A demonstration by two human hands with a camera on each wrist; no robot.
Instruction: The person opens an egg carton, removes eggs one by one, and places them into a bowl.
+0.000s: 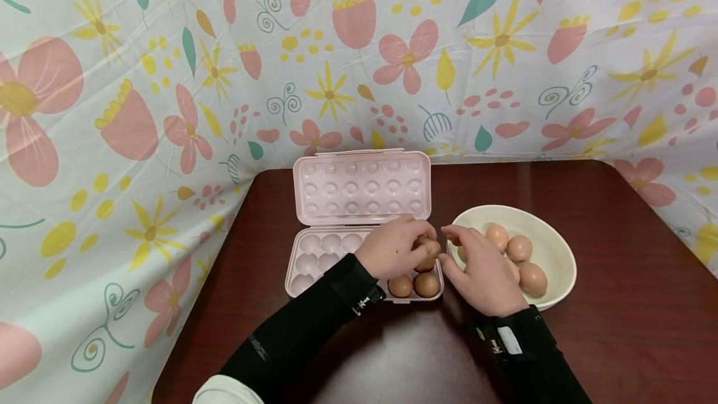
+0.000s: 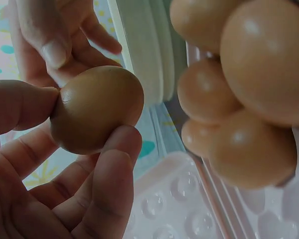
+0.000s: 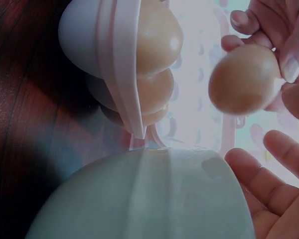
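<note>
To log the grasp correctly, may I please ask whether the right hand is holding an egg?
No, the right hand shows empty fingers, while the left hand pinches the raised egg.

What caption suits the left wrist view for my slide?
Left hand pinches a brown egg, right hand behind it, more eggs in the pink carton.

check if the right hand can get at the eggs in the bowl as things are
Probably yes: the right hand holds nothing and is close to the bowl, which has no lid over the eggs inside. The left hand is over the carton, not in the way.
</note>
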